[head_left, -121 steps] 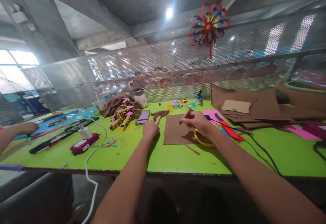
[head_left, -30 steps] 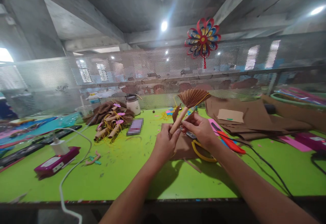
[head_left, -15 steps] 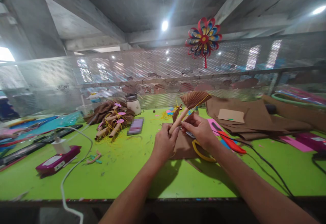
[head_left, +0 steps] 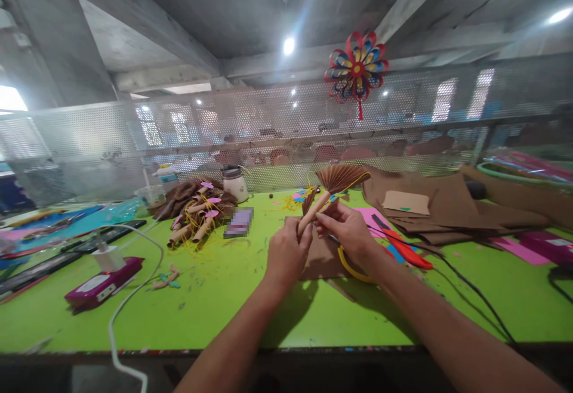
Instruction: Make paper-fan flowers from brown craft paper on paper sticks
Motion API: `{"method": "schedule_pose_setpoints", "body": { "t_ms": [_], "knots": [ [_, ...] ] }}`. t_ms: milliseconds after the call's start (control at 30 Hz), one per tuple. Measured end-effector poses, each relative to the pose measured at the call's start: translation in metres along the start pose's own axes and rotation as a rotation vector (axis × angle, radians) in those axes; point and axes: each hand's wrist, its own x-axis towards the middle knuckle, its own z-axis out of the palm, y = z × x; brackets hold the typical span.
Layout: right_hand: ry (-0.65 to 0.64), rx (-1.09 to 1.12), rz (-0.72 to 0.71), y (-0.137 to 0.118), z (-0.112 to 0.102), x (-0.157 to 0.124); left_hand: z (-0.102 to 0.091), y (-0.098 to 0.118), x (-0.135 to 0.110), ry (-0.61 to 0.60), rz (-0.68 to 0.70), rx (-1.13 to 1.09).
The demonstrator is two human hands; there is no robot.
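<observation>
Bright green surface (head_left: pixel 215 297) runs along a perforated metal screen (head_left: pixel 179 130), and a red, blue and yellow paper pinwheel (head_left: pixel 357 71) hangs on the screen at the far side.

4 seconds ago both hands were low on the surface, the right one on the brown sheet (head_left: pixel 320 265) with a small brown piece. Now both are lifted above that sheet and hold 1 brown paper fan (head_left: pixel 339 177) on its rolled stem (head_left: pixel 312 213). During the last second almost nothing moved. I judge that the work has gone from the flat sheet to this piece, held steady in the air.

My left hand (head_left: pixel 286 253) is clenched around the low end of the stem. My right hand (head_left: pixel 351 232) pinches the stem a little higher with thumb and fingertips, beside a smaller pleated piece (head_left: pixel 308 200). The fan is tilted to the far right, between the hands and the screen.

A yellow ring (head_left: pixel 351 269) lies just right of the sheet. A pile of similar rolls (head_left: pixel 197 208) is to the far left, next to a phone (head_left: pixel 239 222).

I can read no writing. The phone screen is blurred, and the label on the magenta box (head_left: pixel 101 284) is too small.
</observation>
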Motion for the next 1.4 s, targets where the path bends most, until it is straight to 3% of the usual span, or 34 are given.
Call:
{"method": "schedule_pose_setpoints", "body": {
  "t_ms": [233, 467, 633, 1033, 1400],
  "knots": [
    [0.023, 0.024, 0.022, -0.002, 0.005, -0.001, -0.003, 0.003, -0.001, 0.041, 0.014, 0.207],
    [-0.052, 0.049, 0.053, -0.002, 0.008, -0.002, -0.001, -0.002, -0.002, 0.152, 0.102, 0.345],
    [-0.119, 0.054, 0.058, -0.002, 0.011, -0.008, -0.002, -0.003, -0.003, 0.206, 0.119, 0.365],
    [-0.082, -0.021, 0.154, -0.005, 0.015, -0.012, -0.004, -0.004, -0.002, 0.262, 0.118, 0.364],
    [0.057, 0.091, -0.014, -0.009, 0.007, -0.004, 0.0, -0.006, -0.002, 0.273, 0.157, 0.379]
  ]
}}
